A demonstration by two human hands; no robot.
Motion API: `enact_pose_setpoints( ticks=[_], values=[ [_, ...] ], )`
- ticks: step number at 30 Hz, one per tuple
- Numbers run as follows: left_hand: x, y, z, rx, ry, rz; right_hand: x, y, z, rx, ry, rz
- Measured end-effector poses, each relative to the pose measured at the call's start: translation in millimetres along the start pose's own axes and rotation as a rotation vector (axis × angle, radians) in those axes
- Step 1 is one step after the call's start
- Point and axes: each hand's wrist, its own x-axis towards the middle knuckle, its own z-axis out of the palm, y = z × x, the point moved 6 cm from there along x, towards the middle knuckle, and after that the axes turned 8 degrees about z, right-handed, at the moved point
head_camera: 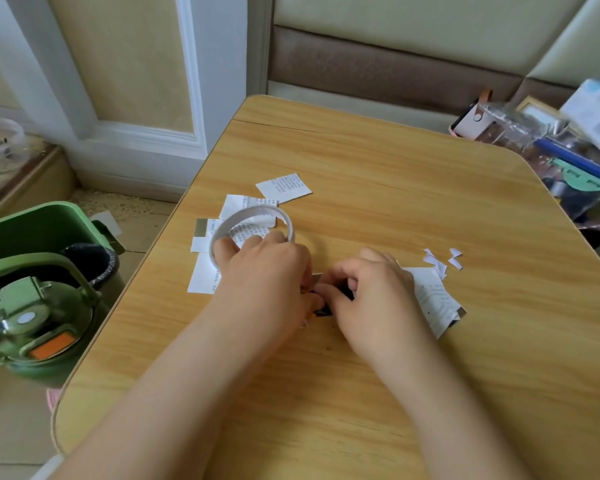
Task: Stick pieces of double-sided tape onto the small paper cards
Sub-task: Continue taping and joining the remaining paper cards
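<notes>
Gripping a thin white tape ring (253, 225), left hand (267, 268).

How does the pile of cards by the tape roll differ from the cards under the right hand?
The left pile lies spread out flat, partly under the tape roll that the left hand holds; the right cards sit bunched, partly covered by the right hand. Small paper scraps lie beside the right cards, none by the left pile. Both are white printed paper.
</notes>
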Motion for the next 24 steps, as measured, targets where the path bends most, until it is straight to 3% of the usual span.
enact_pose_setpoints(
  ticks=[6,11,16,21,24],
  values=[
    [-1.1,1.1,0.4,0.001,0.005,0.021,5.3,16.8,-12.5,-0.063,0.082,0.151],
    [0.6,0.8,0.8,0.008,0.003,0.010,-1.0,-1.3,-2.0,-0.028,-0.011,-0.010],
    [-0.4,0.6,0.7,0.001,0.011,0.020,4.0,16.2,-13.1,-0.094,0.076,0.125],
    [0.8,0.7,1.1,0.016,0.011,0.013,1.3,1.0,-3.0,-0.028,0.024,-0.032],
    [0.5,0.9,0.9,0.009,0.009,0.013,2.7,4.7,-2.2,-0.059,0.008,0.011]
  ],
)
